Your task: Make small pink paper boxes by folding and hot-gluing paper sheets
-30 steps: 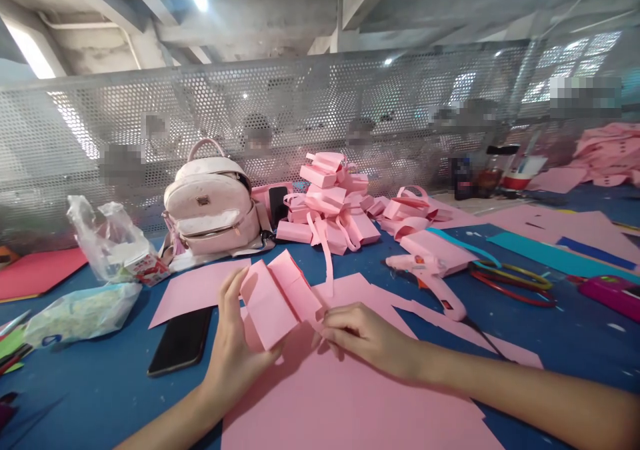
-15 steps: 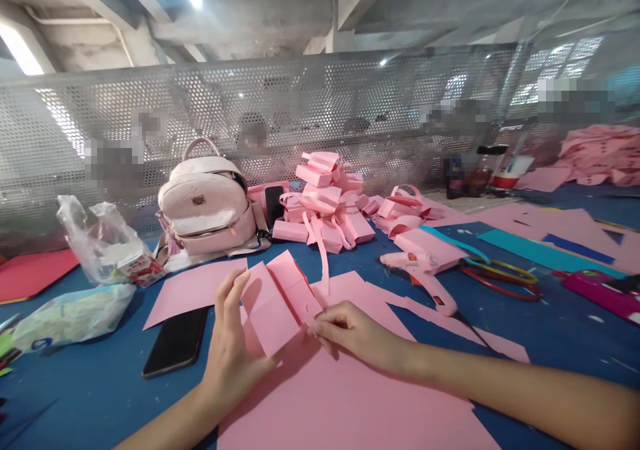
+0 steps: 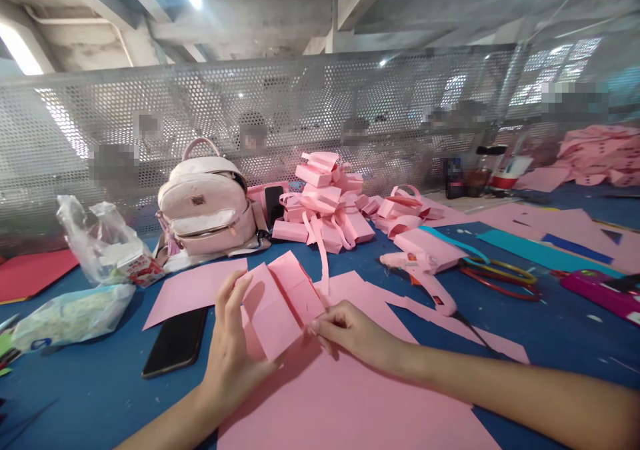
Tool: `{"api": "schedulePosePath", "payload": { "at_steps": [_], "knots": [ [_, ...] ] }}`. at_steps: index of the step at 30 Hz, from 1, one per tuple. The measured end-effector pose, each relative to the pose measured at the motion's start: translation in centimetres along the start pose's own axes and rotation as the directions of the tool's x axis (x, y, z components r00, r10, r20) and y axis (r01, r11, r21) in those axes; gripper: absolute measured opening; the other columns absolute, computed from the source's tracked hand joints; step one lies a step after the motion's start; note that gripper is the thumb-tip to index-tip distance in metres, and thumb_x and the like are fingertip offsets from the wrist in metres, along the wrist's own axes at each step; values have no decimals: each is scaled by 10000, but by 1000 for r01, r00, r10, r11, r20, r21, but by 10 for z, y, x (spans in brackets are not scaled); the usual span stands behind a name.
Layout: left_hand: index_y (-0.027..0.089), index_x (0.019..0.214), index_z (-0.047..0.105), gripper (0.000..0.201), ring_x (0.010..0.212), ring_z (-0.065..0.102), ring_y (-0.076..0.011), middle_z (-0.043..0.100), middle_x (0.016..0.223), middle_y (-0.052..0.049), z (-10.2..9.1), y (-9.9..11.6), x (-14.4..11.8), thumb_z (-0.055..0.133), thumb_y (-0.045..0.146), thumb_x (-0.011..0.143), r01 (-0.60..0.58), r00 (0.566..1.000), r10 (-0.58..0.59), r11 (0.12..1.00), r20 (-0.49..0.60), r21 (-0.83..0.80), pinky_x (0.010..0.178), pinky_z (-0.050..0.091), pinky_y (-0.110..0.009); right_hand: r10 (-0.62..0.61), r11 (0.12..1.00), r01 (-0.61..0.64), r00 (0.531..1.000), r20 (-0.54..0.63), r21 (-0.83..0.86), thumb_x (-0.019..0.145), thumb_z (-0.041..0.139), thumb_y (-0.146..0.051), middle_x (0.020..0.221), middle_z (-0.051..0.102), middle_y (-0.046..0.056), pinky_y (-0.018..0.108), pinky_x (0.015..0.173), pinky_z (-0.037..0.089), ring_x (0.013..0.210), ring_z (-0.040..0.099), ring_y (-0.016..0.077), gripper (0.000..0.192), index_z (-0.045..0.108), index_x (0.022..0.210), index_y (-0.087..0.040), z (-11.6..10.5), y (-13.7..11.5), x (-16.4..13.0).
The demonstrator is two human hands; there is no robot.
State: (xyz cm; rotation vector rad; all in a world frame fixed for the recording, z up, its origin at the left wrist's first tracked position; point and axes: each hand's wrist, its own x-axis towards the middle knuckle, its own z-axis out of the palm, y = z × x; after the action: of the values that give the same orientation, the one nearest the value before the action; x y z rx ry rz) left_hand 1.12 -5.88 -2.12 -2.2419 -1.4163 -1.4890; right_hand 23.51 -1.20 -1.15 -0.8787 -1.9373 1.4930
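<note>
A folded pink paper box (image 3: 273, 317) is held between my two hands, tilted above large pink paper sheets (image 3: 360, 397). My left hand (image 3: 233, 340) wraps its left side, thumb under the near edge and fingers up along the far left. At the near right corner, my right hand (image 3: 345, 333) pinches the paper between thumb and fingertips. Creases run across the box, and a reddish gap shows between its panels. A pink glue gun (image 3: 420, 277) lies to the right of my right hand, its dark cord trailing over a paper strip.
Finished-looking pink paper pieces (image 3: 330, 203) are heaped at the back, beside a pale backpack (image 3: 207, 203). Left of my hands lie a phone (image 3: 175, 343) and plastic bags (image 3: 75, 310). Colored cable loops (image 3: 500, 280) and a magenta tool (image 3: 600, 293) sit right. A perforated metal panel (image 3: 300, 90) stands behind.
Both hands keep their hold on the paper box. The box has shifted very slightly toward the right hand; everything else on the table stays in place.
</note>
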Motion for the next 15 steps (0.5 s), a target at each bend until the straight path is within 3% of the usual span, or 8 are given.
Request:
{"api": "schedulePosePath", "payload": {
  "at_steps": [15],
  "knots": [
    [250, 1552, 183, 1012, 1413, 330, -403, 326, 1484, -201, -1, 1, -1, 780, 279, 734, 4, 1000, -4, 1000, -3, -5, 1071, 407, -656, 9, 1000, -9, 1000, 1, 11, 925, 556, -494, 506, 533, 5, 312, 753, 467, 680, 624, 189, 547, 534, 465, -200, 0, -4, 2]
  ]
}}
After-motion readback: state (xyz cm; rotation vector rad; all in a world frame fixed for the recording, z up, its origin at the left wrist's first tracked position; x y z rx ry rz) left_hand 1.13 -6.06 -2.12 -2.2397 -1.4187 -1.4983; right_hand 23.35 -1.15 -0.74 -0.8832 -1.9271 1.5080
